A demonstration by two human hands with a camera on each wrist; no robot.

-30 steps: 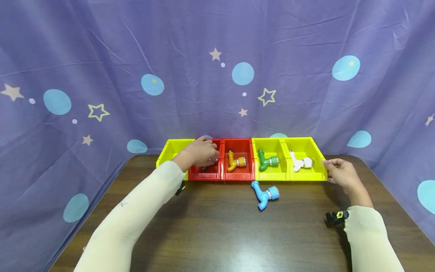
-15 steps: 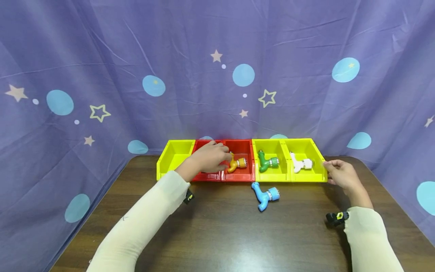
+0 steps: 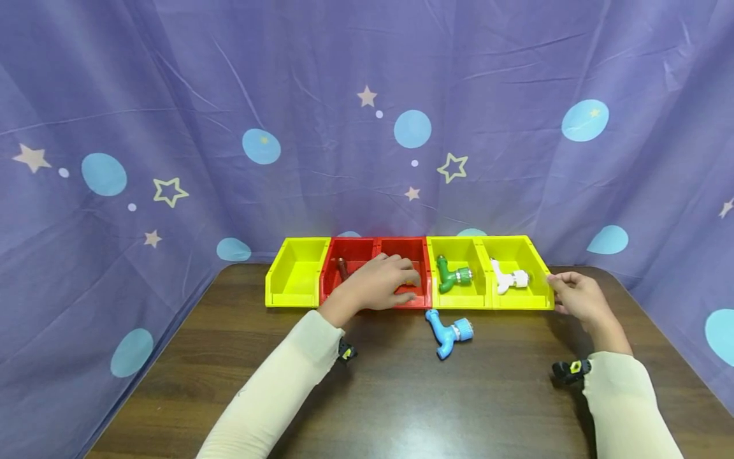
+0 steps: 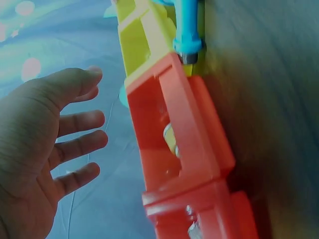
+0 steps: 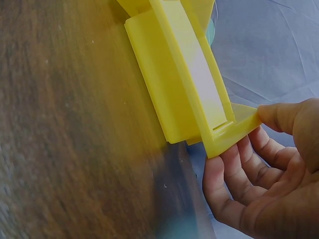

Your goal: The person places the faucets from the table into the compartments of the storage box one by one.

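Note:
My left hand [image 3: 378, 282] hovers over the second red bin [image 3: 403, 245] with fingers slightly bent and holding nothing. In the left wrist view that hand stands apart from the bin, and a yellow-orange tap [image 4: 170, 138] shows inside. The first red bin [image 3: 361, 247] holds a dark red tap [image 3: 343, 266], partly covered by the hand. My right hand [image 3: 582, 299] pinches the side wall of the rightmost yellow bin [image 3: 524, 301] between thumb and fingers. A white tap [image 3: 504, 280] lies in that bin, a green tap [image 3: 447, 279] in the one beside it.
A blue tap [image 3: 443, 333] lies on the brown table [image 3: 413, 395] in front of the row of bins. At the row's left end is a yellow bin [image 3: 298, 271] with a bare floor. A purple patterned curtain [image 3: 321, 127] hangs behind.
My left hand has moved right, from the first red bin to over the second one, uncovering the dark red tap and the left yellow bin. My right hand keeps its place on the bin wall.

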